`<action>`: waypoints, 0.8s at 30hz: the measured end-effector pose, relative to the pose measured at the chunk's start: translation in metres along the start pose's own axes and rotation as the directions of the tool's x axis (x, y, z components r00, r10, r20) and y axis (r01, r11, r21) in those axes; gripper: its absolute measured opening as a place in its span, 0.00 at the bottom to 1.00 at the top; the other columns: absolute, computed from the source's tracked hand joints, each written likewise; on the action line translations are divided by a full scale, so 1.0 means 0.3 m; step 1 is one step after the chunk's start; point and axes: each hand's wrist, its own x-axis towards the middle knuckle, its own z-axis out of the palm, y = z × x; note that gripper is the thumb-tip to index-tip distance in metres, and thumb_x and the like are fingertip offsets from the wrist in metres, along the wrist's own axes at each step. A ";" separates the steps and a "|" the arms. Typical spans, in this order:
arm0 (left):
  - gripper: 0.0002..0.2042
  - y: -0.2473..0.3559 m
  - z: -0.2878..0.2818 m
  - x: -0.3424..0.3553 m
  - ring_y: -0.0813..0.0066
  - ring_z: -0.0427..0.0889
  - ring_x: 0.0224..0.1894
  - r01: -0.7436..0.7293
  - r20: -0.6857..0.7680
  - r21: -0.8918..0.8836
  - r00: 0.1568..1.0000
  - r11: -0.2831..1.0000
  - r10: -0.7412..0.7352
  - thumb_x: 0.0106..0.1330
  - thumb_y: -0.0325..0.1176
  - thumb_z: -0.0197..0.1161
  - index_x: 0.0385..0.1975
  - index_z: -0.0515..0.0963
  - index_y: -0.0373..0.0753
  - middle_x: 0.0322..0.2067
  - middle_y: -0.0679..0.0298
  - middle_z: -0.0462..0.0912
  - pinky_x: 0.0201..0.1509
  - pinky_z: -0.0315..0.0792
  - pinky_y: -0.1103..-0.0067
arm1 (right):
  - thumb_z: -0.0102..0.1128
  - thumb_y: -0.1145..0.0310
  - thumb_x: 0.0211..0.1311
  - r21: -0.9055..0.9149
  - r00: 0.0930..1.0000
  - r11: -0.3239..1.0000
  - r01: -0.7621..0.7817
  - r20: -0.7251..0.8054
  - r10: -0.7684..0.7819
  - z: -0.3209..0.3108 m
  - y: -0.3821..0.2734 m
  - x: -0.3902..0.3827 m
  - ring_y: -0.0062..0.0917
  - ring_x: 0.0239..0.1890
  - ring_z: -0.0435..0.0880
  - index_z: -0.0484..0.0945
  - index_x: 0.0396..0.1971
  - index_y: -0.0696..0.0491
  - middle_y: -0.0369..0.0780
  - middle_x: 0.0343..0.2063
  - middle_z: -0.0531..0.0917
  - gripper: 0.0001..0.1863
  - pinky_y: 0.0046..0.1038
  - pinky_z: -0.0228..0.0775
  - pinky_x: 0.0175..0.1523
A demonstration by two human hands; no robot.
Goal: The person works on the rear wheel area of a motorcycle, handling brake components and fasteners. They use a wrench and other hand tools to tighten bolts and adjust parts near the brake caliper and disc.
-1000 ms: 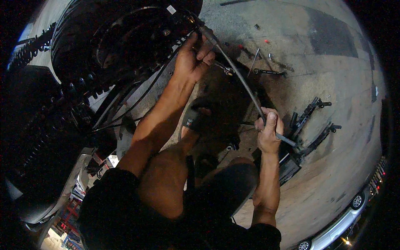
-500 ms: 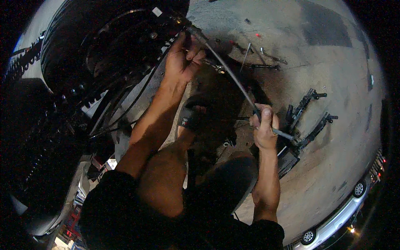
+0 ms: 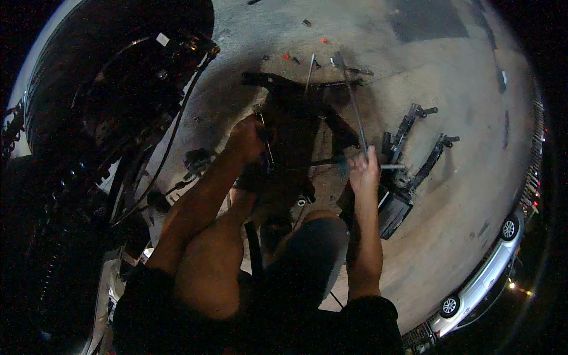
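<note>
1. Where the view is darkest, along the left, black vehicle parts (image 3: 106,112) hem in that side, and a thin black cable (image 3: 179,117) runs down from them toward the left forearm, so the margin there is narrow
2. Just left of the middle is a metal tool (image 3: 265,142), slim and shiny, standing nearly upright in the view with a glint at its top end and deep shadow beside it
3. The left hand (image 3: 244,139) has its fingers curled nearly closed about that tool; shadow hides the fingertips, so how tight the grip is I cannot tell
4. On the ground farther off, a thin pale rod (image 3: 310,74) lies to the left of the bar's far end
5. The long bar (image 3: 355,109) is grey, thin and straight, slanting from a blocky far end down to the right hand; a short grey length pokes out past the fist, and whether it belongs to the bar I cannot tell
6. The right hand (image 3: 364,168) is closed round the bar, fingers wrapped and thumb laid along it
7. Just beside that hand sits a black bracket (image 3: 395,214) with two prongs, close to the fist
8. Beyond it, pale ground (image 3: 473,154) spreads wide, with a silver car (image 3: 482,275) at the rim
</note>
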 end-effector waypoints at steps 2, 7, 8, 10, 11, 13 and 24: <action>0.12 -0.001 0.020 0.012 0.64 0.79 0.39 0.035 0.108 -0.173 0.994 0.984 -0.016 0.59 0.29 0.60 0.42 0.73 0.34 0.39 0.58 0.79 0.40 0.76 0.70 | 0.49 0.57 0.67 0.075 0.996 0.996 -0.043 -0.075 0.049 -0.026 -0.005 0.144 0.18 0.19 0.57 0.71 0.34 0.50 0.30 0.14 0.60 0.11 0.27 0.57 0.35; 0.09 0.012 0.048 -0.006 0.65 0.80 0.39 -0.544 -0.098 -0.165 0.839 0.822 0.536 0.61 0.25 0.56 0.41 0.73 0.34 0.35 0.60 0.79 0.41 0.76 0.71 | 0.51 0.48 0.63 0.137 1.000 0.991 0.007 -0.024 -0.004 -0.069 -0.011 0.460 0.24 0.26 0.67 0.72 0.40 0.51 0.35 0.26 0.70 0.21 0.28 0.64 0.33; 0.09 0.011 0.052 -0.010 0.65 0.80 0.38 -0.186 -0.011 -0.608 0.974 0.771 0.227 0.62 0.25 0.54 0.41 0.73 0.34 0.34 0.60 0.78 0.41 0.76 0.72 | 0.49 0.48 0.64 0.089 0.997 0.996 0.029 -0.071 -0.023 -0.068 -0.021 0.496 0.25 0.27 0.68 0.72 0.40 0.52 0.35 0.26 0.70 0.21 0.30 0.66 0.35; 0.09 0.008 0.059 -0.009 0.66 0.80 0.38 0.168 0.208 -0.840 0.978 0.516 0.021 0.63 0.24 0.52 0.42 0.73 0.34 0.34 0.60 0.78 0.42 0.77 0.71 | 0.47 0.49 0.66 0.078 0.991 0.997 0.025 -0.130 -0.014 -0.057 -0.045 0.535 0.25 0.27 0.67 0.71 0.43 0.53 0.36 0.27 0.70 0.21 0.32 0.67 0.35; 0.09 0.008 0.061 -0.005 0.66 0.80 0.38 0.112 0.197 -0.811 0.977 0.575 0.087 0.63 0.24 0.52 0.42 0.72 0.33 0.34 0.59 0.78 0.42 0.77 0.70 | 0.46 0.50 0.67 0.121 0.990 0.993 0.005 -0.139 0.012 -0.043 -0.062 0.547 0.25 0.27 0.66 0.70 0.44 0.54 0.36 0.27 0.71 0.21 0.32 0.66 0.34; 0.09 0.007 0.064 0.001 0.67 0.80 0.38 0.101 0.187 -0.826 0.977 0.554 0.100 0.63 0.24 0.51 0.42 0.72 0.33 0.35 0.59 0.78 0.43 0.77 0.70 | 0.44 0.52 0.69 0.141 0.992 0.989 -0.054 -0.105 0.069 -0.015 -0.081 0.555 0.25 0.28 0.67 0.69 0.47 0.54 0.38 0.31 0.73 0.21 0.33 0.66 0.35; 0.07 0.101 0.015 -0.042 0.64 0.78 0.45 -0.351 -0.212 -0.717 0.933 0.603 0.290 0.62 0.21 0.51 0.38 0.73 0.36 0.44 0.57 0.75 0.51 0.72 0.72 | 0.51 0.60 0.67 -0.814 0.852 0.252 0.523 0.509 -0.123 0.147 0.041 0.186 0.27 0.45 0.77 0.73 0.49 0.58 0.41 0.42 0.80 0.18 0.30 0.68 0.52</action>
